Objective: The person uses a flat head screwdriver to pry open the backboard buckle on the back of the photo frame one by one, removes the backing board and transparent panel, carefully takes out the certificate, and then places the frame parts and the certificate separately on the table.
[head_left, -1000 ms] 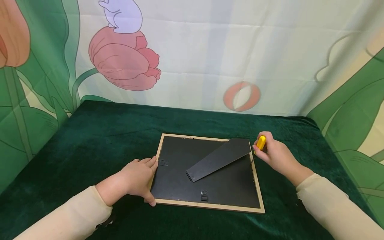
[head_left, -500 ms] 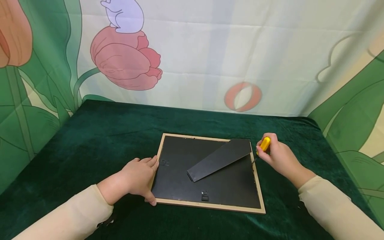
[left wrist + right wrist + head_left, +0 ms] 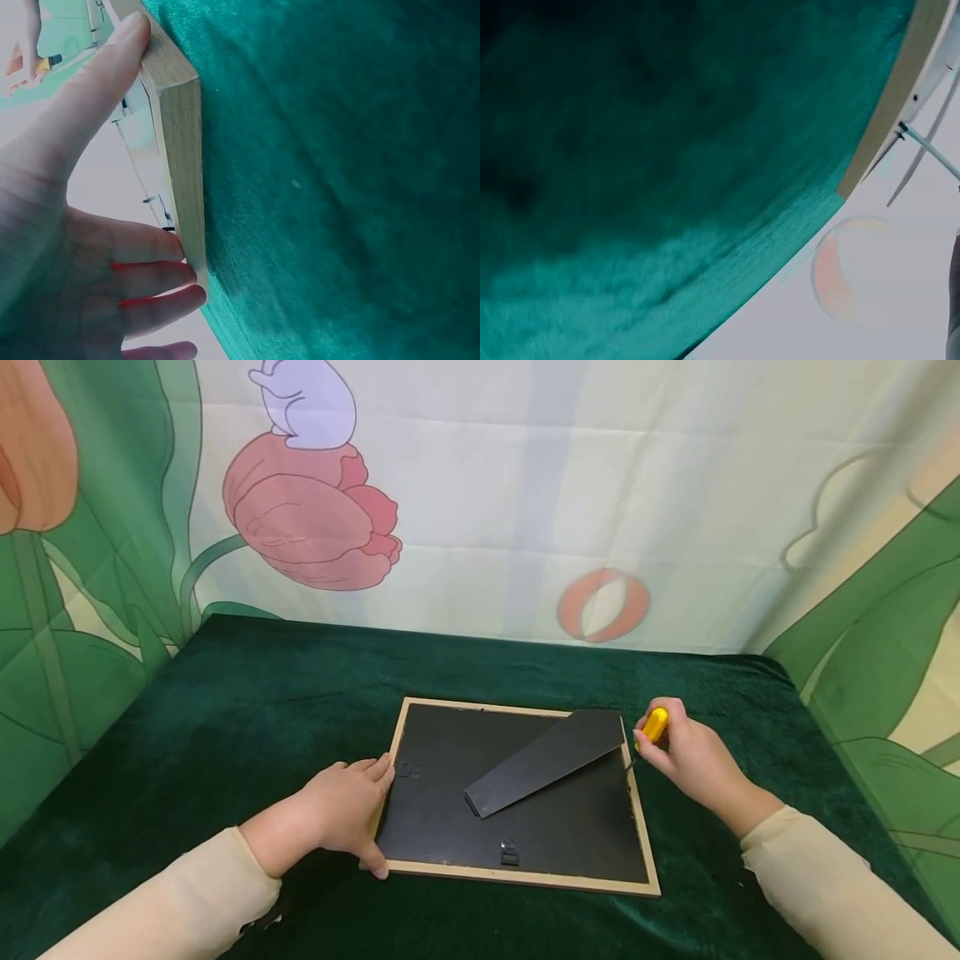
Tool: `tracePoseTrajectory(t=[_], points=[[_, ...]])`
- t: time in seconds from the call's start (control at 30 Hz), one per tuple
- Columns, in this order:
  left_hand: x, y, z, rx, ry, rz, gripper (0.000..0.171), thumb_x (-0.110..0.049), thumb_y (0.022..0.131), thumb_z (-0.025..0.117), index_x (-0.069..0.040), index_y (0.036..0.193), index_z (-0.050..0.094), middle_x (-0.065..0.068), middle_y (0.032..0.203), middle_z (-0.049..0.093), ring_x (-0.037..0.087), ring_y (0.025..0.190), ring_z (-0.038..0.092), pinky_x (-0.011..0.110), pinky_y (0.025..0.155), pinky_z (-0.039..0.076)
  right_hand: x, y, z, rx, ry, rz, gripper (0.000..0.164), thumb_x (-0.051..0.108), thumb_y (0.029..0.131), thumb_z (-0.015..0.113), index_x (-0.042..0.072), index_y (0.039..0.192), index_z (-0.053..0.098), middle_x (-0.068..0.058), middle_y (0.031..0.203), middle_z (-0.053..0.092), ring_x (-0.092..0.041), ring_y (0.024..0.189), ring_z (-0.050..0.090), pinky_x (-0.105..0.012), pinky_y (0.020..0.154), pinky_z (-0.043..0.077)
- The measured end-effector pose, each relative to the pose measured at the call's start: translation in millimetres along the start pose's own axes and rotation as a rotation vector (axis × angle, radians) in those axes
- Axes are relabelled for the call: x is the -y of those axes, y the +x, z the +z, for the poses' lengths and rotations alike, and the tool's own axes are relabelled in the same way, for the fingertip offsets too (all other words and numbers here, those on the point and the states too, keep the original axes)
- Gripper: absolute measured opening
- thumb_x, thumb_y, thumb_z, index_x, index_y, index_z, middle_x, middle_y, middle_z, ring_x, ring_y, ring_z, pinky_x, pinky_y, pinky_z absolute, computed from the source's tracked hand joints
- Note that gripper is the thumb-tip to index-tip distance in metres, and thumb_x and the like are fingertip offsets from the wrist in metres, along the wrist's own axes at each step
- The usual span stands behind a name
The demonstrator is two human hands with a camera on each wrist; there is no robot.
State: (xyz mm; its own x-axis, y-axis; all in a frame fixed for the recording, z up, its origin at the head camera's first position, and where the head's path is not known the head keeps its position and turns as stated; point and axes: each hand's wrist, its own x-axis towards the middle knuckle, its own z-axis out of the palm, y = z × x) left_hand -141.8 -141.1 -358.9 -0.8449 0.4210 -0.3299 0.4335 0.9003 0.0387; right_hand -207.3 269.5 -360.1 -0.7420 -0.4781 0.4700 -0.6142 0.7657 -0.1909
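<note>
A picture frame with a light wooden rim lies face down, its black backing board and slanting easel leg upward. At its left end my left hand spreads over the near corner: the thumb lies on the corner, and the straight fingers touch the side. My right hand grips a screwdriver by its yellow handle. The thin metal shaft reaches the inner edge of the right rim, its tip at a small dark tab.
Dark green velvet cloth covers the table under the frame. Behind it hangs a printed curtain with flowers and leaves. Small metal hangers, one near the front rim and one at the left, sit on the backing.
The screwdriver handle leaned a little right half a second ago and has come back slightly left, its tip staying near the right rim. The left hand and the frame have stayed put.
</note>
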Motion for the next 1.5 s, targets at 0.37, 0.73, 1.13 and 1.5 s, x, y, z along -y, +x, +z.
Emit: tracePoseTrajectory(t=[0.37,0.73,1.13,1.5], points=[[-1.5,-1.0,1.2,0.012,-0.009,-0.010,0.118,-0.061,0.048,0.082,0.004,0.137,0.041,0.020,0.144,0.036,0.037,0.129,0.036,0.055,0.100,0.033,10.5,-1.4,-5.3,0.149,0.034,0.105,0.038,0.008,0.088,0.061,0.003,0.114,0.034,-0.010,0.088,0.061,-0.009,0.055,0.047,-0.021,0.049,0.044],[-0.5,-0.7,1.6,0.000,-0.011,-0.005,0.119,-0.062,0.047,0.082,0.005,0.137,0.041,0.021,0.143,0.036,0.037,0.128,0.038,0.053,0.100,0.035,13.6,5.2,-11.4,0.276,0.198,0.259,0.054,0.010,0.094,0.051,0.005,0.140,0.021,-0.016,0.105,0.056,-0.017,0.064,0.049,-0.027,0.054,0.046],[0.1,-0.2,1.7,-0.008,-0.021,0.000,0.121,-0.062,0.047,0.083,0.006,0.137,0.040,0.021,0.143,0.036,0.037,0.128,0.038,0.053,0.100,0.035,10.7,-1.4,-21.6,0.216,0.296,0.288,0.071,0.013,0.096,0.053,0.003,0.149,0.008,-0.022,0.114,0.057,-0.031,0.093,0.062,-0.042,0.077,0.053],[1.5,0.5,1.7,-0.013,-0.011,0.014,0.121,-0.064,0.047,0.082,0.006,0.136,0.041,0.022,0.143,0.036,0.038,0.128,0.037,0.054,0.099,0.035,2.2,-11.2,-25.7,0.381,0.294,0.383,0.059,0.014,0.094,0.056,-0.010,0.141,0.029,-0.019,0.107,0.061,-0.020,0.080,0.064,-0.029,0.066,0.054]])
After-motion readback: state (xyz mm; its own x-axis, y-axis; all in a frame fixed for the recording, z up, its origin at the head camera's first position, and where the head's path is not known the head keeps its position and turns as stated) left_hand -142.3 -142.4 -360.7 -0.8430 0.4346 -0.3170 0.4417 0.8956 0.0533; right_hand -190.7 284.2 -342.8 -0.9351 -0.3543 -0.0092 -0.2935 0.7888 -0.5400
